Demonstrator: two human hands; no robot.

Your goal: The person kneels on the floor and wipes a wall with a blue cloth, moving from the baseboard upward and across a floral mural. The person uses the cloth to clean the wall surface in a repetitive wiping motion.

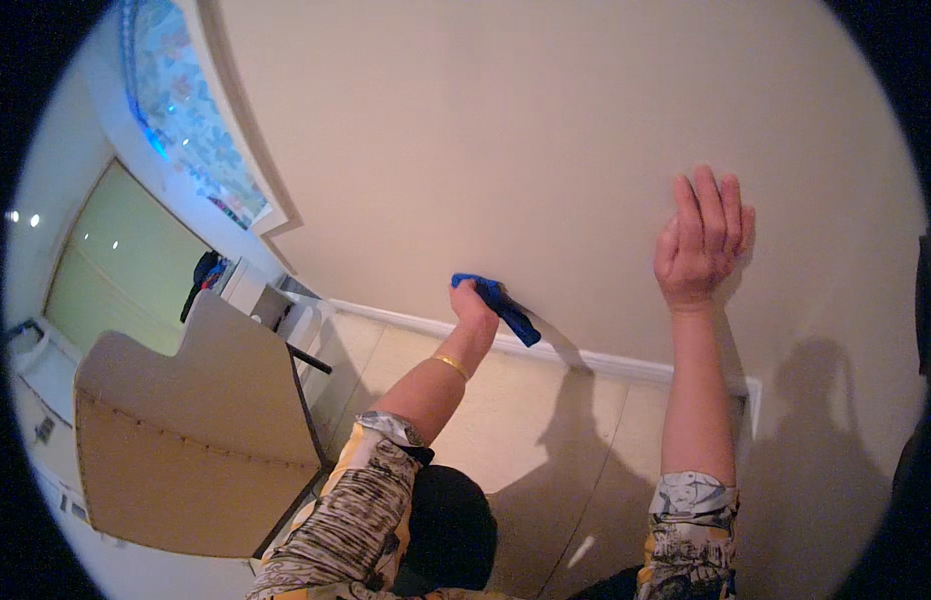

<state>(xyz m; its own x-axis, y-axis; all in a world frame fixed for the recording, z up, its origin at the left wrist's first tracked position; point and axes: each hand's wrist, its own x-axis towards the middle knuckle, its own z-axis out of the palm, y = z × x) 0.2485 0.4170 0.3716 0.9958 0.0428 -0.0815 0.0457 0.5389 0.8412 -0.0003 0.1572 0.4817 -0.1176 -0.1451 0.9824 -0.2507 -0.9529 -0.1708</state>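
My left hand (476, 306) grips a blue cloth (519, 321) low down by the beige wall (510, 135), just above the white baseboard (608, 363). One end of the cloth hangs down to the right, and part of it is hidden behind my fingers. Farther right and higher, my right hand (699, 244) holds nothing. Its back faces me and its fingers stretch upward, flat along the wall or very close to it.
An upholstered chair with a studded back (195, 442) stands at the left. Beyond it are a white cabinet (240, 285) and a window with a patterned curtain (187, 105). Pale floor tiles (503, 405) run along the baseboard. My knee (450, 525) is at the bottom.
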